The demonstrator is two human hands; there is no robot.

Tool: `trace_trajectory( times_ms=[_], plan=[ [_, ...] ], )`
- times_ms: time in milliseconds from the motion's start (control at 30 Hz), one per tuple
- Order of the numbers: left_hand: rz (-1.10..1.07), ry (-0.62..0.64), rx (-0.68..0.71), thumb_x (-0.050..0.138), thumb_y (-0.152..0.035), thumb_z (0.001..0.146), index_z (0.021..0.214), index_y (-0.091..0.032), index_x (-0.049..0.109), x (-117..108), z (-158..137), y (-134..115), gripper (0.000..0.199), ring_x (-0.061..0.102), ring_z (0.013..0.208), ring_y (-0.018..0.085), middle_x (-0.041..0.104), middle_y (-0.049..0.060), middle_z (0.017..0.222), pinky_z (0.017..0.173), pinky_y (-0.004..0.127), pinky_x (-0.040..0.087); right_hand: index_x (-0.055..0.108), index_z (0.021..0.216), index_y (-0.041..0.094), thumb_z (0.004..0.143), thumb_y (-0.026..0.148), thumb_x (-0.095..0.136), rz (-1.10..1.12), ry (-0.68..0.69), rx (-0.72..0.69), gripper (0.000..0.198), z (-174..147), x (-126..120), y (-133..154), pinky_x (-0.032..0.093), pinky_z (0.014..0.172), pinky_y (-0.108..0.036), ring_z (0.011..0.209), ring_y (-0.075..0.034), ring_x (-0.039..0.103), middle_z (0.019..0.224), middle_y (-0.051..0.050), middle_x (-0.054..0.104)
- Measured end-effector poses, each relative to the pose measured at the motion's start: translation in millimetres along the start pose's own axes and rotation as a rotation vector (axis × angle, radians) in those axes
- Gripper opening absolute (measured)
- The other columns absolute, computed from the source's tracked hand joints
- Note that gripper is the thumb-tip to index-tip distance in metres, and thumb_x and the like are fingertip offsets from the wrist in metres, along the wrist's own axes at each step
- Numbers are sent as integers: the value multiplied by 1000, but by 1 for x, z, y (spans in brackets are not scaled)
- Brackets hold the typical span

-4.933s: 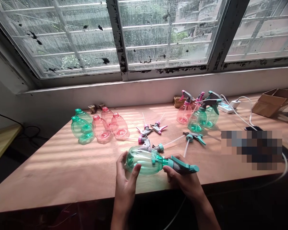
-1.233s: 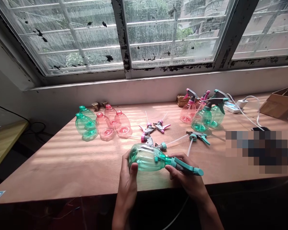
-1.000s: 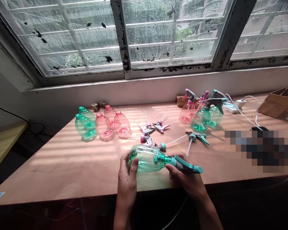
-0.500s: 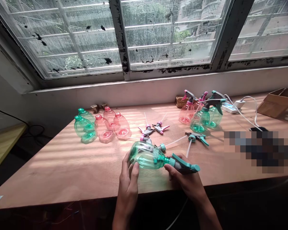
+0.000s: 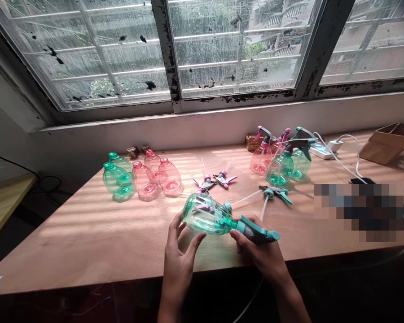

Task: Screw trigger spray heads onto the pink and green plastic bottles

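A clear green spray bottle (image 5: 202, 224) lies sideways above the table, its neck toward the right with a teal and grey trigger head (image 5: 257, 231) on it. My right hand (image 5: 256, 246) is closed around the trigger head near the collar. My left hand (image 5: 183, 251) curls around the bottle's base end, thumb at the near underside and fingers partly hidden behind it. Just beyond lie loose pink and grey trigger heads (image 5: 225, 179) with white tubes, one seen partly through the bottle. A loose teal trigger head (image 5: 278, 195) lies to the right.
Headless green bottles (image 5: 117, 181) and pink bottles (image 5: 170, 177) stand at the back left. Pink spray bottles (image 5: 261, 159) and green spray bottles (image 5: 280, 170) with heads stand at the back right. A power strip (image 5: 323, 151), white cables and a cardboard box (image 5: 384, 146) are farther right.
The green bottle has rolled about its length and its base has tilted slightly upward. My left thumb has shifted right along its underside. My right hand stays nearly still on the trigger head.
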State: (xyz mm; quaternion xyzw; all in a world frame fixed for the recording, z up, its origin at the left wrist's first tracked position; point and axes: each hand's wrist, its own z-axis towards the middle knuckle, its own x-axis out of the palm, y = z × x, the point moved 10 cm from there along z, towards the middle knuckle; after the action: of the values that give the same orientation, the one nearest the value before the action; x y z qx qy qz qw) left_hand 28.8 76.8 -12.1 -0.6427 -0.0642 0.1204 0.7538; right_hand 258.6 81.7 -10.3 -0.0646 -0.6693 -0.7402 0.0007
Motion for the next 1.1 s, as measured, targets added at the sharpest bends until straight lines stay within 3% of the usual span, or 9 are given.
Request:
trace_trajectory(
  times_ms=[133,300,433,633,833,933,1100],
  plan=[
    [23,14,1,79,-49,85,144,-30,49,-1,-3,-2,70,51,145,34,57,11,151,119,50,42,67,94,21,79,58,83,11,10,-10,43,1,1,0,50,53,-28,52,-16,58,59,5,61],
    [-37,13,-20,77,-57,84,156,-31,33,-2,-5,0,88,47,147,35,40,14,166,120,53,41,69,96,22,81,47,83,-57,85,-39,32,2,5,-2,52,51,-27,53,-15,62,72,1,72],
    [9,-7,-16,78,-57,83,154,-26,36,0,-2,-5,88,52,143,35,52,16,156,119,51,41,70,100,24,80,43,84,-113,117,-62,31,3,6,-4,55,51,-27,57,-17,67,85,-2,78],
    [13,-3,33,80,-50,84,140,-26,54,2,0,-14,66,61,135,32,66,11,139,116,46,44,72,98,23,81,41,82,-170,127,-64,26,4,7,-1,58,64,-28,75,-22,73,89,-2,78],
    [-26,59,51,81,-41,85,149,-33,48,3,-2,-15,73,50,147,33,56,9,154,123,50,37,72,88,21,80,49,82,-96,76,-14,31,2,5,1,47,51,-26,55,-16,57,67,3,65],
    [-8,56,71,82,-41,83,150,-33,46,2,-5,-16,76,46,150,33,53,9,158,125,50,36,72,88,21,79,52,82,-86,63,8,34,0,5,1,48,52,-27,56,-17,60,67,3,66],
    [-51,-10,65,80,-47,84,158,-34,29,-4,-7,-7,91,39,154,33,40,12,166,125,51,34,71,92,22,80,48,82,-85,103,12,30,1,6,-2,52,54,-28,57,-17,64,71,2,71]
  ],
)
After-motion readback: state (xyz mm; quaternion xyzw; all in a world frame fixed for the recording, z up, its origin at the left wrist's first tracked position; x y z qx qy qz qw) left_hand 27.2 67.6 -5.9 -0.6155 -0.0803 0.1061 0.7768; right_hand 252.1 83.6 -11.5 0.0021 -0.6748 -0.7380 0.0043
